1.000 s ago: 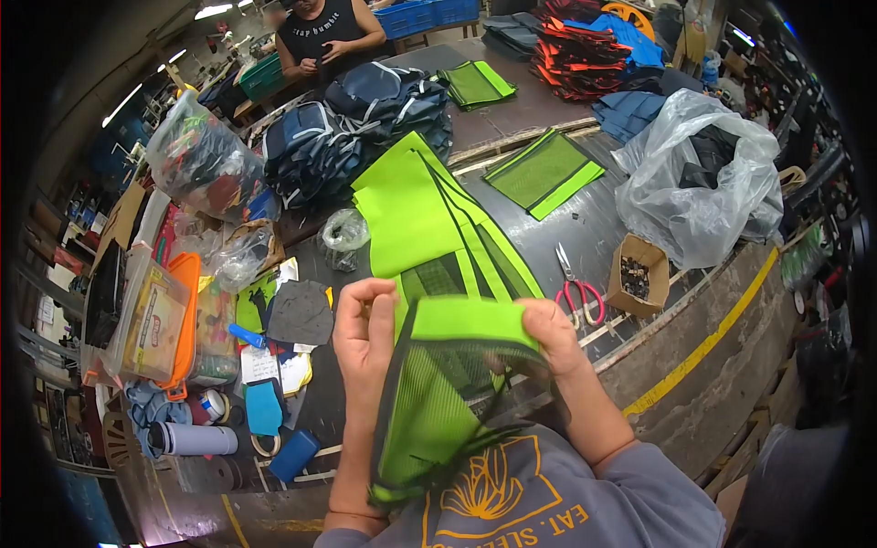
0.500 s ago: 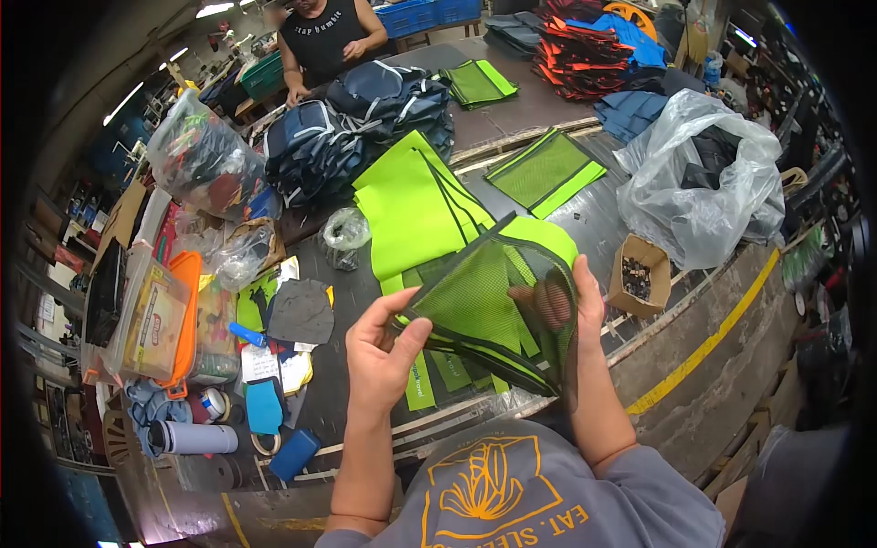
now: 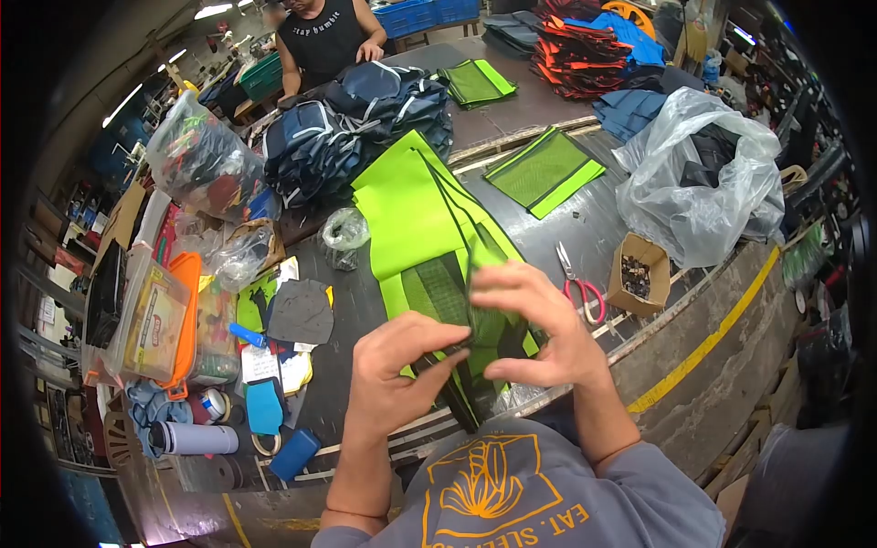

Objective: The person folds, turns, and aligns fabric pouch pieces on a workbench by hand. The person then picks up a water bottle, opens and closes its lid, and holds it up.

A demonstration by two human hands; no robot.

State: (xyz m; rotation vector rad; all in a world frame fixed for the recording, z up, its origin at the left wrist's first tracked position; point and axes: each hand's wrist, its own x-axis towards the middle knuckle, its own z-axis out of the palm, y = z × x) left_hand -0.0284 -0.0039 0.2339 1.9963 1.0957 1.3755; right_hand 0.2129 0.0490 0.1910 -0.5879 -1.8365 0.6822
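Observation:
My left hand [image 3: 402,370] pinches the dark-trimmed edge of a green mesh pouch [image 3: 484,324] between thumb and fingers. The pouch is turned nearly edge-on, its black binding running down toward my shirt. My right hand [image 3: 544,329] is at the pouch's right side, thumb and fingers spread apart and the fingertips slightly blurred, near the upper binding. Beneath and beyond lies a stack of bright green fabric pieces [image 3: 402,215] with black trim. Farther right, a flat green mesh pouch [image 3: 546,172] rests on the table.
Scissors [image 3: 585,292] with pink handles lie beside a small cardboard box [image 3: 639,274] of dark pieces. A clear plastic bag [image 3: 703,183] stands at the right. Navy bundles [image 3: 356,128] are piled near a person [image 3: 329,41] across the table. A tumbler [image 3: 196,438] lies at left.
The mesh pouch has swung from facing broadside to nearly edge-on. My right hand has come off its right side and moved left, uncovering the scissors.

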